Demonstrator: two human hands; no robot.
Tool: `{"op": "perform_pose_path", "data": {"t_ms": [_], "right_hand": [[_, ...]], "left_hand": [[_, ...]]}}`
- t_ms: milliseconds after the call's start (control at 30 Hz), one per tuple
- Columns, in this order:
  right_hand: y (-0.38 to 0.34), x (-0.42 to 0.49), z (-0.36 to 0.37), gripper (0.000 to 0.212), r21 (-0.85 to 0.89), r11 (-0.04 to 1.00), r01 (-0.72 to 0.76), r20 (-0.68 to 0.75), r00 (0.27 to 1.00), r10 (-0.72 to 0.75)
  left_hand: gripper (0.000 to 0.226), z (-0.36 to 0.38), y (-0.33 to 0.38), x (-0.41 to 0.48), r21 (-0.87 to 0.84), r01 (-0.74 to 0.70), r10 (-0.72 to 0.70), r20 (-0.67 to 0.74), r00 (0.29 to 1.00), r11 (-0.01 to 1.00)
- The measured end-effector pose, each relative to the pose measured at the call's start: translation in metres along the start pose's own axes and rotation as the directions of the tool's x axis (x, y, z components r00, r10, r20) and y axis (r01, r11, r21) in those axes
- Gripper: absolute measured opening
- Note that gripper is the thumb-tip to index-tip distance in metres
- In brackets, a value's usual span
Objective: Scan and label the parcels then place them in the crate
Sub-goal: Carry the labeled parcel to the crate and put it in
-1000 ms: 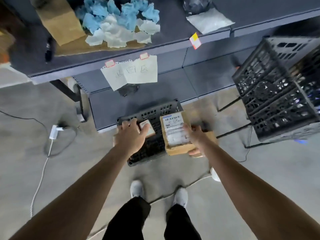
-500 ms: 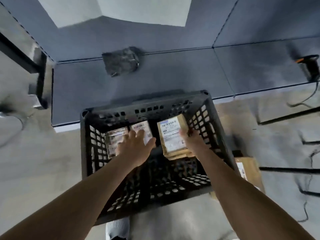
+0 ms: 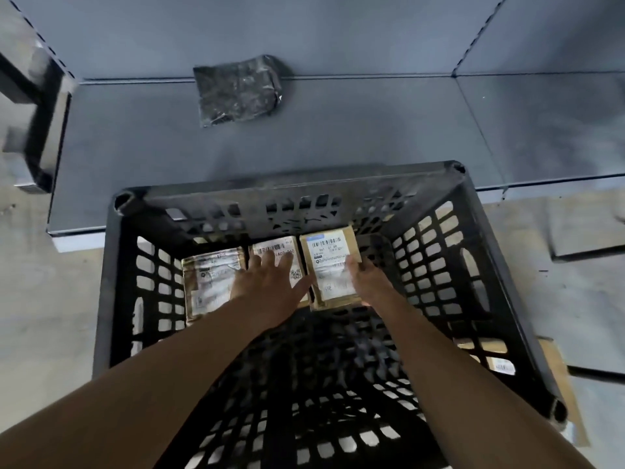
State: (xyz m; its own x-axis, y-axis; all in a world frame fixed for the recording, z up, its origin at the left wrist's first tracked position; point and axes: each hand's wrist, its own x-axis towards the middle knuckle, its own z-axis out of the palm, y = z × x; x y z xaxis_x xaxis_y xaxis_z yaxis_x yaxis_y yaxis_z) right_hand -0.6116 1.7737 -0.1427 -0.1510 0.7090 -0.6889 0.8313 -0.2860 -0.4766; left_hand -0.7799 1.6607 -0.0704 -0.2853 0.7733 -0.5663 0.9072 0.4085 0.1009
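The labelled parcel [image 3: 333, 267], a brown carton with a white barcode label on top, sits low inside the black crate [image 3: 500, 299] just right of the frame's centre, its far end close to the crate's far wall. The right hand [image 3: 367, 277] grips it along its right edge, thumb lying on the label and the fingers hidden beyond the side. Half a second ago the same parcel was held higher in the crate; now it is down level with its neighbours, though whether it already rests on the crate floor cannot be told. Touching its left side is a middle parcel [image 3: 279, 253], on which the left hand [image 3: 270, 286] lies flat with fingers spread, palm down, gripping nothing; this hand has kept much the same pose since the earlier frame. Further left is a third parcel [image 3: 211, 282], wrapped in glossy tape, against the crate's left wall. The view has drawn closer, so the crate now fills the lower half of the frame. Outside the crate at the lower right, a flat cardboard box [image 3: 558, 377] with a small label lies on the floor, partly seen through the lattice. Beyond the crate, in the upper centre, a crinkled dark plastic bag [image 3: 238, 91] lies on the grey shelf [image 3: 372, 130].
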Motion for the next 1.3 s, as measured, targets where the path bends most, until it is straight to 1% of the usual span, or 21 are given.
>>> {"op": "perform_pose_path", "data": {"t_ms": [67, 133, 200, 267, 367, 500, 600, 700, 867, 967, 1100, 1200, 1300], "right_hand": [[-0.005, -0.005, -0.003, 0.063, -0.055, 0.998, 0.012, 0.049, 0.999, -0.009], [-0.015, -0.019, -0.008, 0.07, -0.13, 0.991, -0.019, 0.074, 0.997, 0.029], [-0.03, -0.043, -0.019, 0.073, -0.179, 0.983, -0.044, 0.058, 0.997, 0.055], [-0.049, -0.078, -0.036, 0.074, -0.186, 0.982, -0.03, 0.037, 0.999, 0.038], [-0.086, -0.147, -0.073, 0.071, -0.176, 0.983, 0.052, 0.05, 0.998, -0.044], [-0.148, -0.255, -0.132, 0.068, -0.193, 0.965, 0.179, 0.039, 0.984, -0.174], [-0.193, -0.342, -0.175, 0.069, -0.246, 0.934, 0.261, 0.042, 0.965, -0.258], [-0.229, -0.429, -0.211, 0.071, -0.256, 0.912, 0.321, 0.057, 0.947, -0.318], [-0.271, -0.552, -0.256, 0.077, -0.266, 0.876, 0.403, 0.073, 0.914, -0.399], [-0.289, -0.603, -0.266, 0.08, -0.28, 0.842, 0.462, 0.08, 0.885, -0.459], [-0.321, -0.658, -0.258, 0.084, -0.258, 0.783, 0.567, 0.142, 0.823, -0.549], [-0.357, -0.691, -0.244, 0.084, -0.262, 0.732, 0.629, 0.156, 0.776, -0.611], [-0.401, -0.718, -0.222, 0.081, -0.295, 0.682, 0.669, 0.159, 0.739, -0.655]], "left_hand": [[0.071, -0.003, -0.003, -0.006, -0.015, 0.021, -0.021, 0.019, 1.0, 1.0], [0.071, -0.014, -0.005, -0.021, -0.032, 0.053, -0.052, 0.057, 0.997, 0.998], [0.072, -0.033, -0.004, -0.046, -0.026, 0.086, -0.084, 0.079, 0.993, 0.996], [0.075, -0.06, -0.002, -0.076, -0.006, 0.11, -0.109, 0.08, 0.991, 0.994], [0.077, -0.115, 0.0, -0.128, -0.002, 0.142, -0.141, 0.064, 0.988, 0.99], [0.077, -0.207, 0.003, -0.207, -0.06, 0.207, -0.207, 0.003, 0.978, 0.976], [0.075, -0.277, 0.007, -0.277, -0.151, 0.259, -0.267, -0.033, 0.963, 0.954], [0.075, -0.336, 0.008, -0.353, -0.274, 0.311, -0.341, -0.068, 0.938, 0.91], [0.077, -0.398, 0.013, -0.477, -0.376, 0.369, -0.435, -0.107, 0.894, 0.85], [0.077, -0.419, 0.012, -0.528, -0.435, 0.392, -0.489, -0.133, 0.862, 0.81], [0.077, -0.442, -0.005, -0.581, -0.495, 0.412, -0.55, -0.172, 0.817, 0.765], [0.075, -0.461, -0.037, -0.612, -0.531, 0.413, -0.594, -0.229, 0.771, 0.74], [0.072, -0.482, -0.081, -0.634, -0.601, 0.376, -0.634, -0.3, 0.712, 0.706]]}}
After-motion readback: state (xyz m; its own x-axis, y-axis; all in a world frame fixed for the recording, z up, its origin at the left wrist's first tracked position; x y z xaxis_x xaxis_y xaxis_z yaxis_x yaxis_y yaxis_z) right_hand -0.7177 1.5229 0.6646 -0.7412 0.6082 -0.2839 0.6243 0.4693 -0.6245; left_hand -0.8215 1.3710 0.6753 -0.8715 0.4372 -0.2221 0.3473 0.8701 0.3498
